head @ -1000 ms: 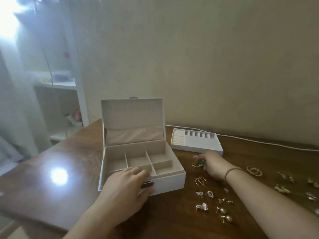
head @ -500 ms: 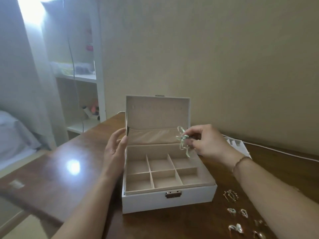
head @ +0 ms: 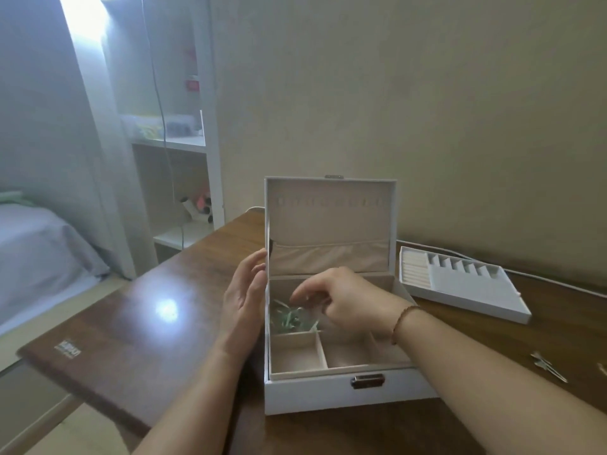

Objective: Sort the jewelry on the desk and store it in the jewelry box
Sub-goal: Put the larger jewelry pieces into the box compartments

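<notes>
I saw the white rectangular jewelry box (head: 331,395) standing open on the dark brown wooden desk (head: 157,343), lid upright. My left hand (head: 244,302) rested with straight fingers against the box's left wall. My right hand (head: 345,300) hovered over the back compartments, fingers loosely curled, just above a pale green ribbon-like jewelry piece (head: 290,318) lying in the rear left compartment. A white ring tray (head: 460,284) sat to the right.

The right hand (head: 345,303) hides the jewelry box's (head: 331,397) middle compartments; the green piece (head: 290,318) is blurred.
</notes>
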A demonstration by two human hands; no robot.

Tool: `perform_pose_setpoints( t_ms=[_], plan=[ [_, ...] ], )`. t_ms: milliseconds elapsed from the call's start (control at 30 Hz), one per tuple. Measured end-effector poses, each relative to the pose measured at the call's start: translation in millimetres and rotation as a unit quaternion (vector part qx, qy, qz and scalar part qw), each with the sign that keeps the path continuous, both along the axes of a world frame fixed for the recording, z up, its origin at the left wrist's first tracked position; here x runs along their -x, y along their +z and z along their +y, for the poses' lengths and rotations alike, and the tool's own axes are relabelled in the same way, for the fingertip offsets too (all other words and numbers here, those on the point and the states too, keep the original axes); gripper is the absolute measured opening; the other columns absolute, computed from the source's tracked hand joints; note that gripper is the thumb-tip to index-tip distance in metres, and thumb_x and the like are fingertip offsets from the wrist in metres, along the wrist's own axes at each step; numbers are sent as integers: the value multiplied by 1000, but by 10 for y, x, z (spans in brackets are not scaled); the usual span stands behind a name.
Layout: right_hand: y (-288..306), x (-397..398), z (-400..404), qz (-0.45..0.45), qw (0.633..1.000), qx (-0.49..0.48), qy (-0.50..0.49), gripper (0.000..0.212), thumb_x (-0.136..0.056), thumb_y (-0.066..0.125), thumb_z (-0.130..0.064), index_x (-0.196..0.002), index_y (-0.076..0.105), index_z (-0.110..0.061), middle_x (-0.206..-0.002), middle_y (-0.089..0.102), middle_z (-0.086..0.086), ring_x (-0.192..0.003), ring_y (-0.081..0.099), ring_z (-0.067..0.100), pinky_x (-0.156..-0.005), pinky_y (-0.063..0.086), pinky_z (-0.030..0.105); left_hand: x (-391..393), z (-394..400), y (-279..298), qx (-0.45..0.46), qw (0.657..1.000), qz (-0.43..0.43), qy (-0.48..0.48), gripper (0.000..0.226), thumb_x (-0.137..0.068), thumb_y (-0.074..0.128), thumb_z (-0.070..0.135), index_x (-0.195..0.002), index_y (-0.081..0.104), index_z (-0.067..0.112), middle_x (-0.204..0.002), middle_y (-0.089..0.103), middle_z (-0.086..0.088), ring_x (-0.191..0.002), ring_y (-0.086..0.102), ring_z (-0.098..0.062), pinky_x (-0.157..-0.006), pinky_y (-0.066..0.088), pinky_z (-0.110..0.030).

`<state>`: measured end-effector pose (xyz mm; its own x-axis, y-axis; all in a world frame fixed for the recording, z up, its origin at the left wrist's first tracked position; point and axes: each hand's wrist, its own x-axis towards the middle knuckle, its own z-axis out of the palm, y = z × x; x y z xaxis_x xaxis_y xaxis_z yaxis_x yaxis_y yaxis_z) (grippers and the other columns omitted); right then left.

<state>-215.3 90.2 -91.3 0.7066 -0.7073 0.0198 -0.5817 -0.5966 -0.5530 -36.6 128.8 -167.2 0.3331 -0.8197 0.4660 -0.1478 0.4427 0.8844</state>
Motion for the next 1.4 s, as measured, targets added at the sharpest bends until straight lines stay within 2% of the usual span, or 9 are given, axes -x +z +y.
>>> perform_pose_setpoints(
  t_ms=[167,367,500,667,767,933,1067,1233,1400],
  plan=[
    [180,676,149,-92,994,24,-50,62,-80,42,16,-117,67,-28,-114,68,-14,-107,60,-8,-95,49,18,17,13,-22,-17,999,-34,-28,65,-84,50,62,-142,45,34,-143,52,14,-135,46,-6,-112,38,-48],
    [435,2617,20,-241,900,84,-354,56,-92,52,10,-81,73,-41,-92,74,-8,-78,68,2,-64,56,15,-21,-99,-71,15,998,-14,-64,73,-75,66,68,-139,33,58,-155,38,9,-142,37,-9,-116,30,-55],
    [136,3442,-29,-13,895,20,-446,43,-90,59,2,-97,65,-41,-123,63,5,-103,62,25,-73,53,34,51,-90,-37,7,996,-35,-81,87,-65,66,80,-139,24,62,-156,36,7,-143,37,-13,-115,30,-57],
    [-194,3491,62,204,885,-76,-412,49,-92,62,-17,-134,49,-38,-150,39,0,-126,47,18,-96,45,27,164,181,109,-5,993,-107,-44,77,-68,58,77,-138,33,56,-147,41,21,-138,40,-12,-110,36,-44],
    [-305,3511,128,216,884,-41,-413,46,-89,66,-21,-131,53,-36,-146,44,-3,-130,45,17,-104,42,31,244,396,134,20,979,-184,-88,88,-70,56,79,-145,40,36,-159,24,22,-147,22,-1,-115,27,-30],
    [-424,3577,158,197,889,32,-412,27,-85,71,-20,-90,58,-42,-119,57,-9,-118,54,14,-100,44,31,238,514,159,-25,965,-222,-134,87,-60,54,91,-139,37,58,-159,12,30,-147,11,6,-113,19,-45],
    [-393,3677,133,200,897,11,-394,25,-81,74,-23,-85,59,-42,-109,57,-14,-100,54,6,-85,47,22,222,713,134,-56,948,-276,-149,100,-56,57,92,-144,26,57,-161,6,29,-147,9,5,-112,26,-44],
    [-360,3708,-13,199,888,0,-415,48,-68,85,-24,-95,53,-47,-104,54,-13,-101,55,12,-88,47,26,206,796,49,-38,919,-390,-34,111,-56,77,67,-150,18,51,-161,8,27,-146,16,7,-113,30,-38],
    [-412,3825,-135,209,877,-36,-431,27,-68,85,-22,-79,68,-40,-95,69,-7,-83,64,9,-67,50,23,173,797,-77,-59,918,-393,18,104,-44,72,81,-136,25,68,-157,1,37,-144,19,6,-111,33,-29]
  ],
)
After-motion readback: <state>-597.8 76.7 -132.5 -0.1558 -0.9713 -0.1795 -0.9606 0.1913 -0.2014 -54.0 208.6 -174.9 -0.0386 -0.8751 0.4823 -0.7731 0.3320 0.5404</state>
